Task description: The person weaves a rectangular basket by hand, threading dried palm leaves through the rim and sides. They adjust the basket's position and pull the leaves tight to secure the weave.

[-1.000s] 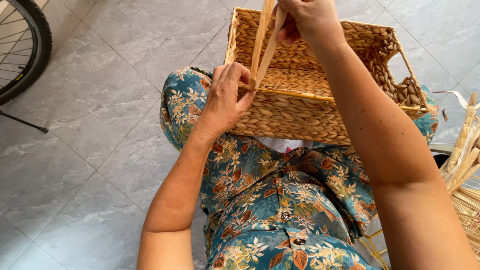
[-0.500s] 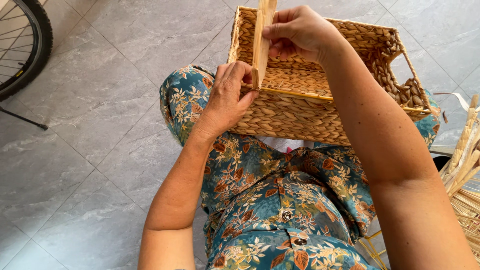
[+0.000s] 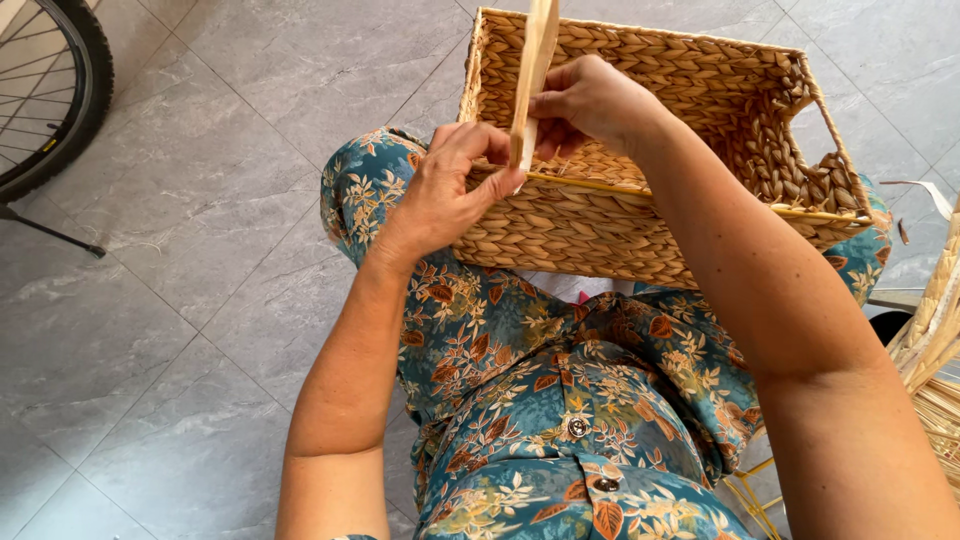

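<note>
A rectangular woven straw basket (image 3: 600, 235) rests on my lap, its near wall toward me. My left hand (image 3: 445, 185) presses on the basket's near rim at its left end, fingers pinching the base of a pale flat fibre strip (image 3: 532, 60). My right hand (image 3: 590, 100) grips the same strip just above the rim, inside the basket's opening. The strip runs upward out of the frame. A thin yellow rod (image 3: 700, 197) follows the near rim.
A grey tiled floor (image 3: 200, 250) lies around me. A bicycle wheel (image 3: 60, 95) and kickstand stand at the upper left. A bundle of pale straw (image 3: 935, 350) sits at the right edge. My lap is covered by a teal floral garment (image 3: 560, 400).
My right hand has come down from high above the basket to just over the near rim, still gripping the strip. My left hand stays at the rim.
</note>
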Action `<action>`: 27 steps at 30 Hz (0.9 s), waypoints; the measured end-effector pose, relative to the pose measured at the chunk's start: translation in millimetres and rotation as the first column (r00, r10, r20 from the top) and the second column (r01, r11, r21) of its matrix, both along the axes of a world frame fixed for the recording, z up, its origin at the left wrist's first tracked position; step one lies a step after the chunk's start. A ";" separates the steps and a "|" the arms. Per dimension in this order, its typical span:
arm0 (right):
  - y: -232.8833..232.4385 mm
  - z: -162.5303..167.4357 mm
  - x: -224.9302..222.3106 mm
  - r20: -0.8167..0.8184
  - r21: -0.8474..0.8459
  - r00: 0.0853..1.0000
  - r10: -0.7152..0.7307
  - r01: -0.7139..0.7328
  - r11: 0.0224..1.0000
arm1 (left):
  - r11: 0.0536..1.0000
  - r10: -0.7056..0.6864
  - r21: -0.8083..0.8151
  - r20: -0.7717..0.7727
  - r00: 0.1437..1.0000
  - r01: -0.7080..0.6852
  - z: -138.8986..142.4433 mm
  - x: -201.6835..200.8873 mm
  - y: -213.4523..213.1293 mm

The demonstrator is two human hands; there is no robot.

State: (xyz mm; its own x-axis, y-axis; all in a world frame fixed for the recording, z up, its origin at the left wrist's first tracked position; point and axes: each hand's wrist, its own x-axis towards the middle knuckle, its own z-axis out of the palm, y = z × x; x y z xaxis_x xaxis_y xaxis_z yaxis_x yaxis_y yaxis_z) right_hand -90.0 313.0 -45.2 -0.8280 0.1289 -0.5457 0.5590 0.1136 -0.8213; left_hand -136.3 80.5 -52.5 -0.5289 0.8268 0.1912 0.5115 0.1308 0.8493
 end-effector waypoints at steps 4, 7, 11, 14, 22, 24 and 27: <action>-8.1 22.0 26.2 -0.021 0.573 0.981 0.193 -0.147 0.806 | 0.993 0.118 0.004 -0.050 0.992 -0.118 -14.5 4.3 11.4; -29.5 33.7 68.2 -0.271 0.891 0.890 0.366 0.088 0.445 | 0.993 0.114 0.048 -0.069 0.991 -0.111 -20.6 -0.9 15.0; -65.4 20.0 94.6 -0.466 0.850 0.763 0.448 0.244 0.468 | 0.992 0.117 -0.038 -0.031 0.993 -0.118 -18.7 -5.1 18.3; -79.4 7.6 90.9 -0.552 0.810 0.731 0.402 0.356 0.466 | 0.989 0.135 -0.050 -0.057 0.989 -0.138 -14.7 -2.8 22.1; -79.9 62.8 149.5 -0.643 0.630 0.541 0.542 -0.029 0.776 | 0.984 0.172 -0.025 -0.073 0.982 -0.174 -11.4 2.9 17.7; -72.9 82.8 179.8 -0.699 0.488 0.480 0.530 -0.221 0.844 | 0.982 0.183 -0.032 -0.079 0.980 -0.186 -12.0 5.0 17.4; -62.2 109.0 213.0 -0.776 0.318 0.432 0.460 -0.362 0.876 | 0.981 0.188 -0.035 -0.089 0.978 -0.191 -11.8 7.9 18.4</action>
